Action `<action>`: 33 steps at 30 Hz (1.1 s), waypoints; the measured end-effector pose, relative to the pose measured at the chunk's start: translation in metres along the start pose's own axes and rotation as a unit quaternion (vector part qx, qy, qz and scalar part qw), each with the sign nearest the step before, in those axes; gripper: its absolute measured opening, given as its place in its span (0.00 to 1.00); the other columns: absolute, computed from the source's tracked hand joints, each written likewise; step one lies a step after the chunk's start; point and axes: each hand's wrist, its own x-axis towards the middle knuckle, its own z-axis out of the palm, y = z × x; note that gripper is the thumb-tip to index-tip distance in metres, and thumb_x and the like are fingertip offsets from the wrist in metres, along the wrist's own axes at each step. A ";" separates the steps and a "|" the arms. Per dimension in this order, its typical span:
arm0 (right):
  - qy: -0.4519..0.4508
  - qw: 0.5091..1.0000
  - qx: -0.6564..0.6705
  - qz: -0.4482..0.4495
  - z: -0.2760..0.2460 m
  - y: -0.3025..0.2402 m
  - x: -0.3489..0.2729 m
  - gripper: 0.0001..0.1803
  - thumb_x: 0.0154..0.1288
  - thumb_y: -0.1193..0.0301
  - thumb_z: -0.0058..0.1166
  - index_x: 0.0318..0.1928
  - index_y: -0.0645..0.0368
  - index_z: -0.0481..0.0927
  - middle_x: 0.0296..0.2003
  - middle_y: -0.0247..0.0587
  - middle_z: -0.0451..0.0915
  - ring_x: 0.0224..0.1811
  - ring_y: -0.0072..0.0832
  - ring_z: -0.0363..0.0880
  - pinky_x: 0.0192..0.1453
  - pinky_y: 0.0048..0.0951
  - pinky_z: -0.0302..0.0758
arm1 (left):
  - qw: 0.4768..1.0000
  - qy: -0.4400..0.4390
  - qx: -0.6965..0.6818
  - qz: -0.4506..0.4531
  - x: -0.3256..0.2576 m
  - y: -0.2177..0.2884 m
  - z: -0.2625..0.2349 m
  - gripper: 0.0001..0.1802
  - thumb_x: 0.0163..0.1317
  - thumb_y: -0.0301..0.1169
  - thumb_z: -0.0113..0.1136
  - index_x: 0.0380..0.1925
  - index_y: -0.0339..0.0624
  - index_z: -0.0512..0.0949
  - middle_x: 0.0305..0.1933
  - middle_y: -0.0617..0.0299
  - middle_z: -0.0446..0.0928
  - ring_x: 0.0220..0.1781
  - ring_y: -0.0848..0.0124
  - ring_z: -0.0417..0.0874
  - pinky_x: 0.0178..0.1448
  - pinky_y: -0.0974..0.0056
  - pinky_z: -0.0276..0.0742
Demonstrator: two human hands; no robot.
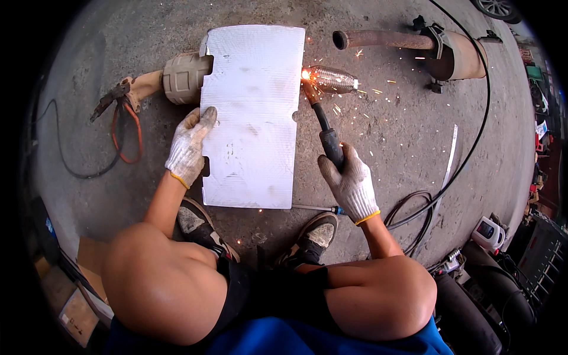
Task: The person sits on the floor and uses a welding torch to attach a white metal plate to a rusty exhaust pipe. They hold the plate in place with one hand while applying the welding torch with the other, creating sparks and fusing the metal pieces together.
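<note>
My left hand (190, 142), in a white work glove, pinches the left edge of a large white cardboard sheet (251, 118). The sheet stands between me and part of the metal pipework. In my gloved right hand (349, 180) is a welding torch (331, 145), its tip pointing up at the work. Bright orange sparks fly where the tip meets the left end of a braided flex pipe (334, 80). Left of the sheet a beige, ribbed exhaust part (184, 78) sticks out, with a clamp (112, 97) on its far left end. The cardboard hides the stretch in between.
A rusty exhaust pipe with muffler (455, 56) lies at the far right. The black torch cable (488, 89) arcs along the right and coils near my right forearm. A screwdriver-like rod (313, 207) lies by my right shoe (319, 229). Gas cylinders (473, 307) lie lower right.
</note>
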 end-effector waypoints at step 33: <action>0.098 0.995 -0.007 0.022 0.047 0.018 -0.011 0.24 0.65 0.63 0.64 0.59 0.56 0.75 0.39 0.55 0.86 0.41 0.52 0.87 0.45 0.45 0.82 | 0.999 0.047 -0.017 0.013 -0.014 0.000 -0.002 0.21 0.70 0.39 0.68 0.56 0.38 0.79 0.51 0.62 0.82 0.51 0.72 0.82 0.59 0.63 0.79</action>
